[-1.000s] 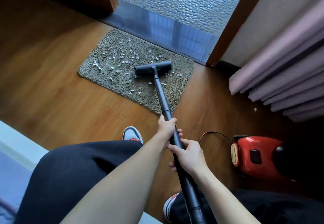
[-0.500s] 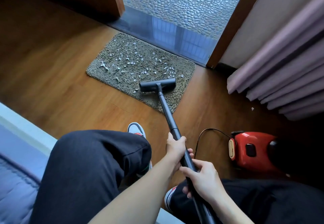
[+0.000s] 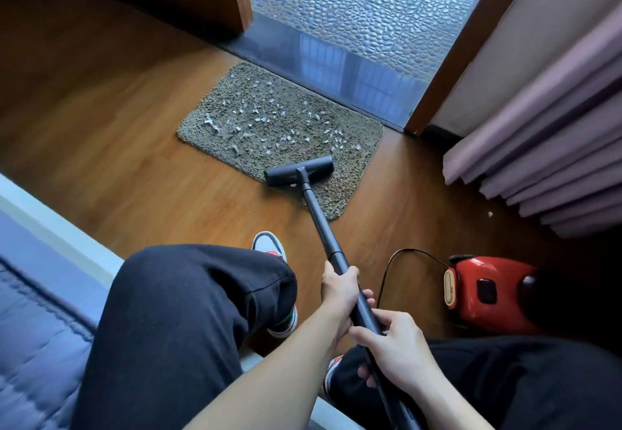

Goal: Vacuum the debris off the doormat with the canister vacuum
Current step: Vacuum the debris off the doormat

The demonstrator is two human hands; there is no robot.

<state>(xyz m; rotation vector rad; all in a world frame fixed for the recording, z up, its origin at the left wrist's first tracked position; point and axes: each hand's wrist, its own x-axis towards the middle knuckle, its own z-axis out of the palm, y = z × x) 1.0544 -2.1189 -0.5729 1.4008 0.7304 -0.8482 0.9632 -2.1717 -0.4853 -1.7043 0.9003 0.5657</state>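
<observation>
A shaggy olive doormat (image 3: 356,160) lies on the wooden floor before the doorway, strewn with several small white scraps of debris (image 3: 269,116). The vacuum's black floor head (image 3: 299,171) rests on the mat's near edge. Its black wand (image 3: 323,224) slopes back toward me. My left hand (image 3: 338,286) grips the wand higher up, and my right hand (image 3: 399,345) grips it just behind. The red canister vacuum (image 3: 488,291) sits on the floor at the right, with a black cord looping from it.
My knees in dark trousers and two sneakers (image 3: 269,244) fill the foreground. A blue bed edge (image 3: 40,295) is at the left. Mauve curtains (image 3: 555,146) hang at the right. One white scrap (image 3: 490,214) lies on the floor near them. A glossy threshold (image 3: 353,76) borders the mat.
The floor head has been drawn back toward me, from the mat's middle to its near edge. Both hands came back with the wand, and the strip it crossed looks free of scraps.
</observation>
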